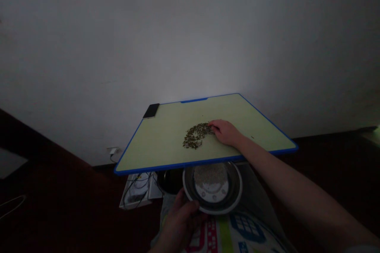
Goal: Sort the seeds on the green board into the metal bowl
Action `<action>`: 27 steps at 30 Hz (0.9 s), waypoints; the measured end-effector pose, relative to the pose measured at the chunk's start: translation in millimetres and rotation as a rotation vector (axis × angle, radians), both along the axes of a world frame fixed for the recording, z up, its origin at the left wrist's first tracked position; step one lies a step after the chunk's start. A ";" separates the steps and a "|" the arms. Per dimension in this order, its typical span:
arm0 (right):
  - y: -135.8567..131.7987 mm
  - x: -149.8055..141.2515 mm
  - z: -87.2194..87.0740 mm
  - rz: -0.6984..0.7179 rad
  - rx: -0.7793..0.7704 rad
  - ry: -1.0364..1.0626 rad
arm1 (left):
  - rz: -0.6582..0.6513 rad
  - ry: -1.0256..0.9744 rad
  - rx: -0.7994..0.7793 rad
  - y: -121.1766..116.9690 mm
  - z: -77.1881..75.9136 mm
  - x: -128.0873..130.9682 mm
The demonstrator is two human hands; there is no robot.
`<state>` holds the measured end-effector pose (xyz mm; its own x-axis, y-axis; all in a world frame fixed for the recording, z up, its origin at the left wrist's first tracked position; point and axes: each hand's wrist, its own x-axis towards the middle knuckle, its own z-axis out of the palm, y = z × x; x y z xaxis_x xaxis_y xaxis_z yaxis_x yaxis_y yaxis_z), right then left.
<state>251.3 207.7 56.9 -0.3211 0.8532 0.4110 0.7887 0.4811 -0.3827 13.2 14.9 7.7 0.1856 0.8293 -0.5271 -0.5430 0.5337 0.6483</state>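
Note:
A pale green board with a blue rim (pixel 166 142) serves as a small table in front of me. On its middle lies a heap of small dark grains (pixel 195 135). My right hand (pixel 225 131) rests on the board at the heap's right edge, fingers curled down and touching the grains. Just below the board's near edge, my left hand (pixel 181 221) grips the rim of a round metal bowl (pixel 234 193). The bowl holds a layer of pale grains (pixel 211 174).
A black phone (pixel 151 110) lies at the board's far left corner. A white box with cables (pixel 137 193) and a dark pot (pixel 170 181) sit on the dark floor under the board. A patterned cloth (pixel 231 233) covers my lap. A white wall rises behind.

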 end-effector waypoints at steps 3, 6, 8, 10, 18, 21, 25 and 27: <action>-0.5 1.6 0.4 0.000 -0.005 -0.004 | 0.003 -0.004 -0.006 0.0 0.5 0.3; -1.0 2.6 1.1 0.002 -0.016 -0.008 | 0.002 -0.022 0.013 -0.4 3.0 1.7; -1.6 2.8 1.9 0.002 -0.024 -0.009 | 0.000 -0.024 0.017 -0.6 4.6 2.7; -2.3 2.6 2.8 0.008 -0.029 -0.010 | 0.000 -0.019 0.013 -0.7 5.0 3.0; -4.6 1.8 5.3 0.007 -0.028 -0.006 | -0.011 0.003 0.004 -0.6 1.0 0.5; -5.1 1.8 6.0 -0.002 -0.034 -0.018 | -0.010 -0.027 0.020 -0.6 -0.3 0.6; -5.0 2.4 5.4 0.010 -0.033 -0.026 | -0.026 -0.049 0.042 -0.6 -2.4 0.9; -4.8 2.8 4.7 0.010 -0.025 -0.021 | -0.018 -0.032 0.033 -0.8 -2.3 1.0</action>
